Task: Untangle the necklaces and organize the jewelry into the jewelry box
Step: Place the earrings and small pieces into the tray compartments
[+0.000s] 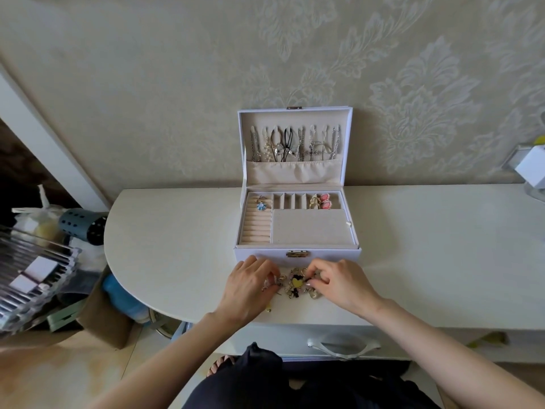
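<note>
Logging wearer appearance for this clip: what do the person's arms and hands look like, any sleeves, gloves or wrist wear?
The left arm and right arm are bare to the frame edge, no sleeves in view. The left hand and right hand wear no gloves; neither wrist shows a watch or bracelet. Rings are too small to tell. Dark clothing covers the lap.
</note>
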